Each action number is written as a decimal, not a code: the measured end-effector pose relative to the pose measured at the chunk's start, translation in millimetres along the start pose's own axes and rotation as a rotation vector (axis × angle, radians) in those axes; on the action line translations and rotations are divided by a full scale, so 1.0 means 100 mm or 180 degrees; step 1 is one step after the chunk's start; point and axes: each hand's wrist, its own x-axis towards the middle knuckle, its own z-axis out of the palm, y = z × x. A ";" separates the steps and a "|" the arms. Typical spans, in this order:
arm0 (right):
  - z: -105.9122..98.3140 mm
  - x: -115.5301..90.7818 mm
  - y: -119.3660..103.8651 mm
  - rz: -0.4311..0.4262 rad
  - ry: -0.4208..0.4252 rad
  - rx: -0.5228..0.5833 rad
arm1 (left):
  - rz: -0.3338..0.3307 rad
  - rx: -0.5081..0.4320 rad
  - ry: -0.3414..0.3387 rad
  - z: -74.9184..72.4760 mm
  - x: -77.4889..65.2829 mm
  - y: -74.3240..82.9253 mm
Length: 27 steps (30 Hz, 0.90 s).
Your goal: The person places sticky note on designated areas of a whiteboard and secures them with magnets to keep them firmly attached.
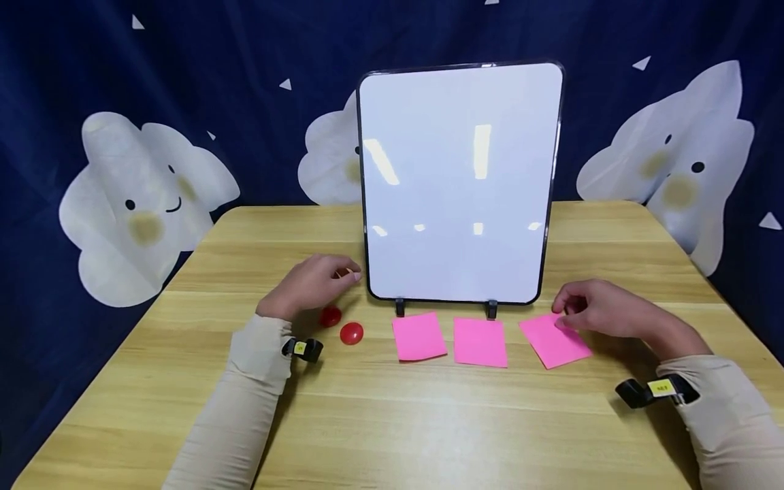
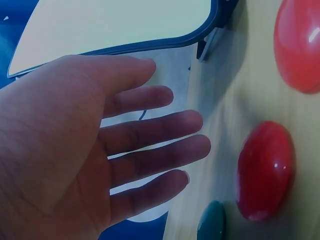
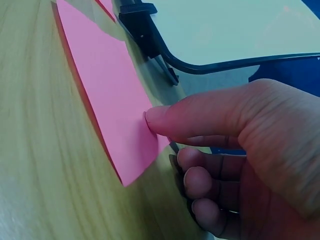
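Note:
Three pink sticky notes lie in a row before the whiteboard (image 1: 429,204). My right hand (image 1: 603,309) is at the rightmost note (image 1: 556,346), pinching its far edge between thumb and forefinger. In the right wrist view the thumb overlaps that note's (image 3: 107,95) edge, and the other fingers curl below. Left of the board, my left hand (image 1: 315,282) hovers over the table, fingers loosely extended and holding nothing. Close by lie two glossy red round magnets, one (image 1: 331,317) partly under the wrist, the other (image 1: 352,333) nearer the notes. The left wrist view also shows a green magnet (image 2: 212,222).
The whiteboard stands upright on small black feet (image 1: 492,309) on the wooden table (image 1: 392,422). The middle note (image 1: 480,342) and left note (image 1: 419,337) lie just in front of it. A dark blue curtain (image 1: 257,41) with cloud prints hangs behind the table.

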 end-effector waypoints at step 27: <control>-0.01 -0.01 0.01 0.0007 0.0016 0.0111 | -0.0289 -0.0725 -0.1310 -0.10 -0.12 0.02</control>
